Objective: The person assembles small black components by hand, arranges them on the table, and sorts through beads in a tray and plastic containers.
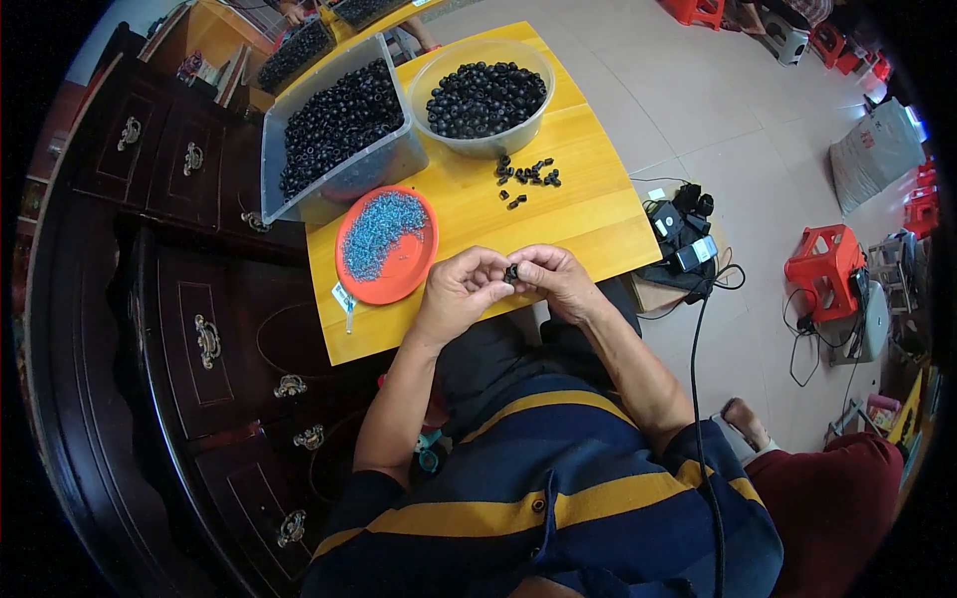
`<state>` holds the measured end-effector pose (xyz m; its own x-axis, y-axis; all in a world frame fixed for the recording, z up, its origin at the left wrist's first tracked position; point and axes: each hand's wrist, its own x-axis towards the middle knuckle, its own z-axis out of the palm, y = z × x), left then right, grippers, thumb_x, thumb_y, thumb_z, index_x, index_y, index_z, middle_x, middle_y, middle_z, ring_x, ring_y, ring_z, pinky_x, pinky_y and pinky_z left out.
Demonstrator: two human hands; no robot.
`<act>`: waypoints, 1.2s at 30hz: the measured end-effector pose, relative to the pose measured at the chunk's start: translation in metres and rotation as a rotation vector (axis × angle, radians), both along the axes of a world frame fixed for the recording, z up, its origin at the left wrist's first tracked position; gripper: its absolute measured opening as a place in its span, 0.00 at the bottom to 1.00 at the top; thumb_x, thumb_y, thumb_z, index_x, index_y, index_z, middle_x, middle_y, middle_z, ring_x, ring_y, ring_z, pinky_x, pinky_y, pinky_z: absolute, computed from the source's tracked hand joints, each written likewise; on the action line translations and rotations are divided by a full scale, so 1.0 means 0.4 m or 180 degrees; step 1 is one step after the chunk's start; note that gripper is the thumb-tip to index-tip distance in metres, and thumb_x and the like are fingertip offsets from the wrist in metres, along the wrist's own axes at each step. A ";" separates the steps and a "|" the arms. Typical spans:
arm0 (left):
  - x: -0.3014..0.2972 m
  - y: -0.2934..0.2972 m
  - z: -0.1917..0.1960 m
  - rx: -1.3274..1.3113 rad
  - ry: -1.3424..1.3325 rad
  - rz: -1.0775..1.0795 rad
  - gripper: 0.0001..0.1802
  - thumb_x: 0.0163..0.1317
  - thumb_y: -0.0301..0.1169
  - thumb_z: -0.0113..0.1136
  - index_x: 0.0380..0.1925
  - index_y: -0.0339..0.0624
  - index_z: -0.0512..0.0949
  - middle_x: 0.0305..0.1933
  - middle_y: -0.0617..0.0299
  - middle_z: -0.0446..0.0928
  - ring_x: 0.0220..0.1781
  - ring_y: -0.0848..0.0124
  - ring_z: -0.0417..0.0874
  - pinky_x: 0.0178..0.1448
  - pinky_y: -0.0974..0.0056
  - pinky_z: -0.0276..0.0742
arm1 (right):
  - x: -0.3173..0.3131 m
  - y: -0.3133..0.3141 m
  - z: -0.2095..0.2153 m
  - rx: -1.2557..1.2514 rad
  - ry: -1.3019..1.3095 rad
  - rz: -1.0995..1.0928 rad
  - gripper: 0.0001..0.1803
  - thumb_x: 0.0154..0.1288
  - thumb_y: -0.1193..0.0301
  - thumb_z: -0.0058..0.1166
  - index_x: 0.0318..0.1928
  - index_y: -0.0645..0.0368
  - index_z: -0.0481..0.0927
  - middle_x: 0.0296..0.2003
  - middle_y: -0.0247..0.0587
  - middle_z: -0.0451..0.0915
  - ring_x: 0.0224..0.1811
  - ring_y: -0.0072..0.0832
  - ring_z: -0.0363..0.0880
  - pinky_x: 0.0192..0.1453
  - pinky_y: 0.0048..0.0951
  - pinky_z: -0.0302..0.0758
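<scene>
The left hand (461, 296) and right hand (564, 283) had their fingers pinched close together on a small black piece (511, 271), over the near edge of the yellow bench (593, 204). A red plate (406, 267) of tiny blue bits (377, 234) sat just left. Farther away, a clear box (384, 164) and a round tub (490, 149) crowded the far side. Loose black pieces (535, 177) lay between the tub and the hands.
</scene>
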<state>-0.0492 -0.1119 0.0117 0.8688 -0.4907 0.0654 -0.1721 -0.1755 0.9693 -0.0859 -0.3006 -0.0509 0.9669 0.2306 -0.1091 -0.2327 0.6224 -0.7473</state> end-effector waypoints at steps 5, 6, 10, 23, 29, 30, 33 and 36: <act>0.002 0.015 0.026 0.0077 0.0233 -0.0481 0.20 0.51 0.19 0.72 0.46 0.40 0.84 0.31 0.74 0.74 0.30 0.86 0.71 0.35 0.78 0.68 | 0.004 -0.017 0.030 0.0058 -0.0217 0.0312 0.16 0.66 0.65 0.64 0.49 0.56 0.77 0.36 0.29 0.82 0.38 0.18 0.78 0.45 0.22 0.76; 0.003 0.017 0.032 0.0081 0.0244 -0.0478 0.20 0.51 0.19 0.72 0.46 0.40 0.84 0.31 0.74 0.74 0.30 0.86 0.71 0.35 0.78 0.68 | 0.005 -0.019 0.035 0.0002 -0.0264 0.0423 0.17 0.65 0.64 0.66 0.48 0.55 0.75 0.33 0.28 0.81 0.35 0.16 0.76 0.41 0.20 0.75; -0.002 0.020 0.038 0.0002 0.0359 -0.0773 0.20 0.51 0.18 0.71 0.47 0.41 0.85 0.29 0.73 0.75 0.27 0.86 0.70 0.33 0.78 0.67 | 0.001 -0.023 0.078 0.0014 -0.0333 0.0657 0.19 0.61 0.63 0.69 0.44 0.54 0.73 0.29 0.26 0.79 0.30 0.13 0.74 0.35 0.16 0.71; -0.010 0.005 0.007 -0.0162 -0.0278 -0.0476 0.17 0.49 0.20 0.73 0.41 0.41 0.86 0.27 0.70 0.74 0.28 0.82 0.73 0.32 0.75 0.70 | -0.001 -0.024 0.065 -0.0018 -0.0109 0.0424 0.16 0.62 0.67 0.68 0.41 0.55 0.73 0.28 0.27 0.79 0.30 0.15 0.78 0.37 0.18 0.76; -0.023 0.003 0.002 -0.0491 -0.0231 -0.0518 0.14 0.50 0.20 0.72 0.38 0.40 0.84 0.27 0.69 0.72 0.28 0.81 0.73 0.33 0.74 0.70 | 0.002 -0.033 0.088 0.0100 -0.0229 0.0758 0.13 0.62 0.71 0.68 0.38 0.54 0.74 0.32 0.30 0.82 0.35 0.17 0.80 0.43 0.21 0.77; -0.026 0.004 0.005 -0.0493 -0.0227 -0.0521 0.14 0.50 0.20 0.72 0.38 0.40 0.84 0.27 0.69 0.72 0.28 0.81 0.73 0.33 0.74 0.70 | 0.003 -0.036 0.085 0.0045 -0.0250 0.0755 0.13 0.62 0.71 0.68 0.38 0.54 0.74 0.33 0.31 0.82 0.35 0.17 0.80 0.42 0.21 0.78; -0.037 0.006 0.014 -0.0475 -0.0059 -0.0564 0.15 0.53 0.20 0.71 0.42 0.35 0.83 0.31 0.68 0.73 0.31 0.80 0.73 0.38 0.74 0.69 | 0.001 -0.034 0.093 0.0056 -0.0273 0.0759 0.13 0.62 0.71 0.68 0.37 0.54 0.74 0.33 0.31 0.82 0.34 0.17 0.80 0.41 0.21 0.79; -0.046 0.003 0.012 -0.0491 -0.0232 -0.0496 0.14 0.53 0.20 0.71 0.42 0.35 0.83 0.31 0.69 0.72 0.31 0.81 0.72 0.38 0.74 0.68 | -0.001 -0.031 0.109 0.0141 -0.0278 0.0783 0.13 0.61 0.71 0.68 0.37 0.54 0.74 0.31 0.29 0.81 0.33 0.17 0.79 0.41 0.21 0.79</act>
